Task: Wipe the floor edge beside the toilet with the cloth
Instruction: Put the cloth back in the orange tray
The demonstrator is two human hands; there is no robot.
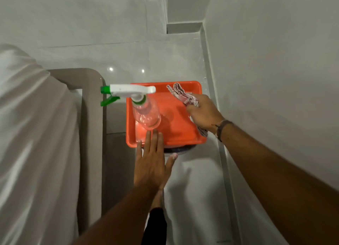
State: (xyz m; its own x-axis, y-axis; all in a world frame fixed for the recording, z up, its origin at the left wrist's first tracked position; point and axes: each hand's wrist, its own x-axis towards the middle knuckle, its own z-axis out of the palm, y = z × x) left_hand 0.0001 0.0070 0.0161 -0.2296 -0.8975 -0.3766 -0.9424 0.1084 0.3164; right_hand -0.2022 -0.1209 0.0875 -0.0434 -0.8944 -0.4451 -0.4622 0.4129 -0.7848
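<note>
My right hand [204,112] is shut on a red-and-white checked cloth [180,94], held over the right side of an orange tray [183,132]. The cloth's ends stick out above and below my fist. A clear spray bottle [146,114] with a white and green trigger head stands upright in the tray's left half. My left hand [152,164] is flat with fingers spread, its fingertips at the tray's near rim just below the bottle. The floor edge [207,61] runs along the right wall.
A large white draped shape [33,134] fills the left, with a grey-brown rounded frame [91,116] beside it. Glossy grey floor tiles [128,57] lie beyond the tray. A white wall [275,61] rises on the right. My foot and dark trouser leg [156,222] show below.
</note>
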